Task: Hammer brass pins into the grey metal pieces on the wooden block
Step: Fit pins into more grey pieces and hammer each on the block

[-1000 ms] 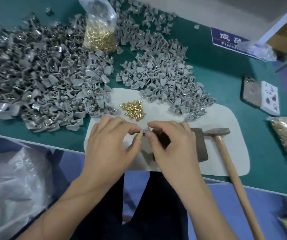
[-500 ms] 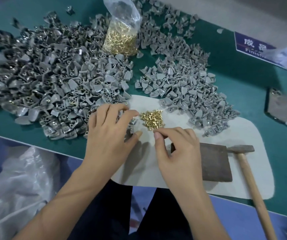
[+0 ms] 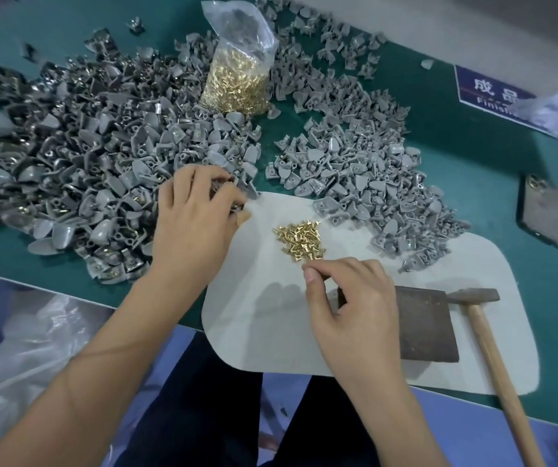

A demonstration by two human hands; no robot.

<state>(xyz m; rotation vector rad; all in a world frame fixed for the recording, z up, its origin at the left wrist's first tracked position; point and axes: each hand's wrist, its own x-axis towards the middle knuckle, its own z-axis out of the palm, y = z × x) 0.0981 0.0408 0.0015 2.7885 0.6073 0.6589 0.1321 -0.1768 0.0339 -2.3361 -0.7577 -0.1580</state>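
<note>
Both hands had parted: left hand (image 3: 193,217) dug curled fingers into the grey metal pieces (image 3: 78,156), right hand (image 3: 351,298) pinched at the brass pins (image 3: 301,239), restocking before hammering.

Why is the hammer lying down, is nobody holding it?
Lying flat, unheld. The hammer rests on the white mat beside the wooden block; neither hand touches it.

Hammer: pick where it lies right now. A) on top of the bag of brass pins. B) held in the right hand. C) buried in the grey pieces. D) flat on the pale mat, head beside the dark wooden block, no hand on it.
D: the hammer lies on the pale mat, its head next to the wooden block, with neither hand touching it.
</note>
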